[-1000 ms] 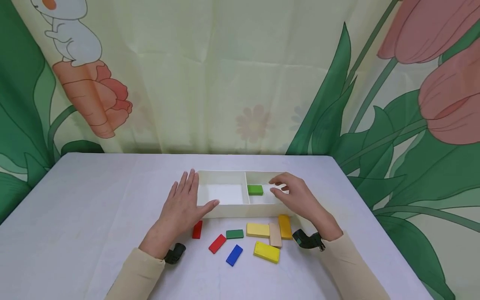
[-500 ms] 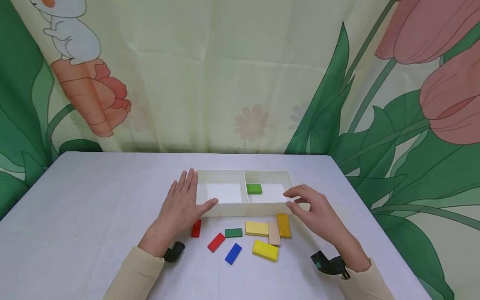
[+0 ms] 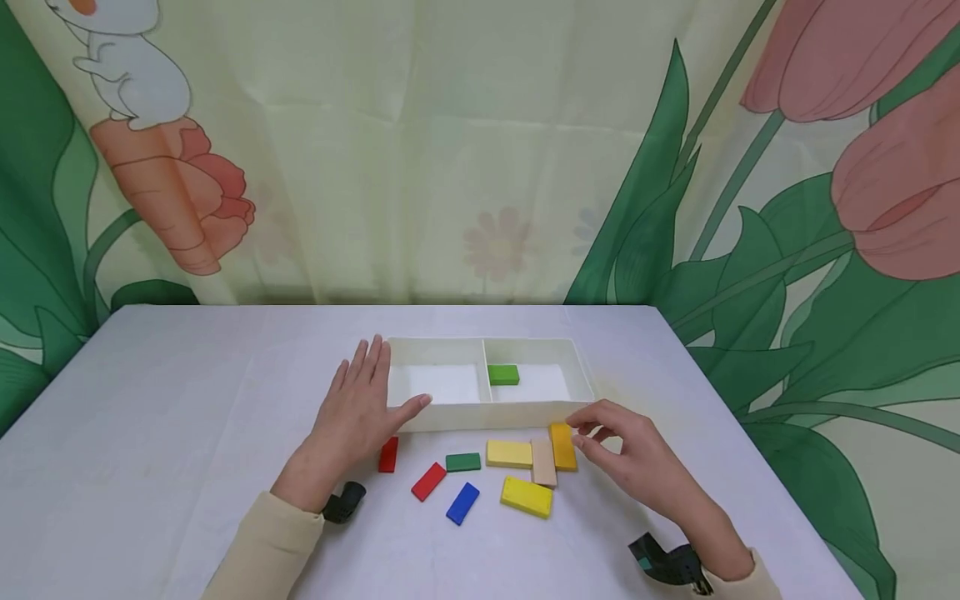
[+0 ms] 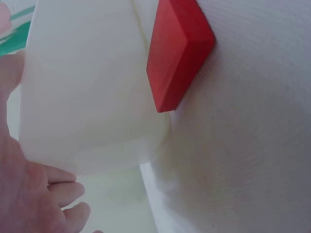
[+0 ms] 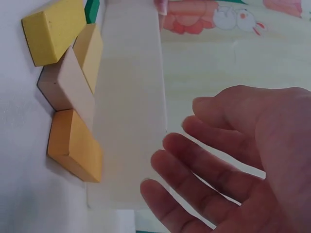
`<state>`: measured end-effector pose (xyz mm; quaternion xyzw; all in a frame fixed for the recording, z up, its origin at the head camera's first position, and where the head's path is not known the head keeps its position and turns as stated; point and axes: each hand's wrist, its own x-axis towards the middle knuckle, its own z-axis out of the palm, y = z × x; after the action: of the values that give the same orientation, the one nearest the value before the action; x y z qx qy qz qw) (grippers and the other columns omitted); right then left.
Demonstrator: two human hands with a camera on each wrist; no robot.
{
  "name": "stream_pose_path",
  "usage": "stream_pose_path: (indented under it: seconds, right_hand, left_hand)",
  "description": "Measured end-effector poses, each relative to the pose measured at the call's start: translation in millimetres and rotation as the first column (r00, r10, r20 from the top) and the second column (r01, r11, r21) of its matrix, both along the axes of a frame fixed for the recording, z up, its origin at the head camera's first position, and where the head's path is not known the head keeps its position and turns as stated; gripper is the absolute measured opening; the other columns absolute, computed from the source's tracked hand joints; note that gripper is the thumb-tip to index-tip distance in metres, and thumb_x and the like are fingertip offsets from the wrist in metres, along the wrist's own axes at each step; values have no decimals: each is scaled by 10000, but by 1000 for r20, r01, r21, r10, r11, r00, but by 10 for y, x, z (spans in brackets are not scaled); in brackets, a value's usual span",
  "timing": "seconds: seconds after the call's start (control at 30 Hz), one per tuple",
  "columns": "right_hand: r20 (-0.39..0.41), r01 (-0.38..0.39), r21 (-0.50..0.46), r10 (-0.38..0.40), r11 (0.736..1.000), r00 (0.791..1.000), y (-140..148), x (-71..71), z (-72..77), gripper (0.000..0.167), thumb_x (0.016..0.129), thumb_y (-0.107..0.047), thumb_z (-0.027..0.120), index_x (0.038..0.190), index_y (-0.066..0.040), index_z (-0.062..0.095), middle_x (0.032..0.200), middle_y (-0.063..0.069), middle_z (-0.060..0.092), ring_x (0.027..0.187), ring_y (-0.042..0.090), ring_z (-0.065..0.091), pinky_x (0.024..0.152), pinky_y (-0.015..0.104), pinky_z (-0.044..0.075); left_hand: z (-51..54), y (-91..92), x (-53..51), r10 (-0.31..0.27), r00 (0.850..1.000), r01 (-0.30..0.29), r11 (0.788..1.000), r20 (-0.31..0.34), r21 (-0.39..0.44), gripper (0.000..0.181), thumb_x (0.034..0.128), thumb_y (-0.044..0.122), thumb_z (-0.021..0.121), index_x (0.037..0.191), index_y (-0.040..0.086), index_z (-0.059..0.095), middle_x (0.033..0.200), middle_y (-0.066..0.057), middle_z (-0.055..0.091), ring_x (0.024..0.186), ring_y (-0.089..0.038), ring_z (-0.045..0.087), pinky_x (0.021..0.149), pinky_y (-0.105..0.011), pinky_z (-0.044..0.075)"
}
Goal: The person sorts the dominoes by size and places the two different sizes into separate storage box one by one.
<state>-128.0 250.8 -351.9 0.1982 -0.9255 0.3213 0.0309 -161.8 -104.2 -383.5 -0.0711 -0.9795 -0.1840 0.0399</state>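
With fingers straight, my left hand (image 3: 352, 408) rests against the left end of a white two-compartment box (image 3: 480, 417), its thumb along the front rim. In the left wrist view a red block (image 4: 177, 53) lies below that hand, close to the box wall. My right hand (image 3: 630, 450) hovers beside an orange-yellow block (image 3: 563, 450) at the box's front right corner. Its fingers are loosely bent and hold nothing; the right wrist view shows them apart from the orange-yellow block (image 5: 75, 145). A light green block (image 3: 503, 375) lies in the box's right compartment, against the divider.
In front of the box lie a pale yellow block (image 3: 508, 454), a beige block (image 3: 543, 463), a bright yellow block (image 3: 527, 497), a dark green block (image 3: 462, 462), a blue block (image 3: 462, 503) and another red block (image 3: 428, 482). A white cloth covers the table (image 3: 187, 417).
My right hand has moved out of the right compartment, over to the right, then down toward the orange-yellow block. The left hand stays at the box's left end.
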Motion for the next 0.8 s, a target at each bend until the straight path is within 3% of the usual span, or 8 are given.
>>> stream_pose_path:
  seconds: [0.37, 0.43, 0.57, 0.7, 0.8]
  right_hand:
    - [209, -9, 115, -15, 993, 978, -21, -35, -83, 168, 899, -137, 704, 1064, -104, 719, 1032, -13, 687, 907, 123, 605, 735, 209, 533]
    - [212, -19, 135, -10, 991, 977, -36, -50, -113, 183, 883, -144, 719, 1060, -96, 720, 1029, -6, 674, 904, 130, 597, 731, 211, 532]
    - [198, 38, 179, -74, 983, 977, -86, -64, -151, 258, 843, -165, 775, 1082, -93, 712, 1040, 0, 649, 898, 143, 576, 732, 223, 533]
    - [186, 120, 268, -174, 956, 967, -139, -54, -186, 422, 790, -233, 836, 1158, -88, 690, 1024, 3, 638, 866, 139, 556, 727, 248, 531]
    - [169, 145, 314, -206, 938, 964, -163, -46, -212, 553, 758, -287, 861, 1231, -89, 654, 1027, 11, 633, 861, 139, 550, 733, 263, 532]
  left_hand:
    - [4, -10, -5, 7, 1000, -7, 1000, 3, -2, 1035, 903, 656, 539, 1568, -26, 136, 1656, -217, 110, 1532, -420, 90, 1230, -591, 118]
    - [4, -14, -5, 6, 1000, -6, 1000, -1, 3, 1036, 902, 655, 542, 1567, -28, 139, 1655, -219, 111, 1532, -421, 91, 1229, -594, 120]
    - [2, -9, -15, 1, 1000, -1, 1000, -1, 13, 1035, 903, 656, 541, 1567, -29, 139, 1656, -217, 109, 1533, -419, 87, 1230, -595, 115]
    - [6, 7, -20, 2, 1000, -2, 1000, 8, 12, 1035, 904, 658, 535, 1570, -24, 131, 1657, -215, 104, 1534, -418, 80, 1232, -594, 106]
    - [12, 12, -18, 7, 1000, -7, 1000, 12, 14, 1032, 905, 653, 539, 1570, -22, 129, 1657, -215, 102, 1534, -417, 78, 1232, -593, 102]
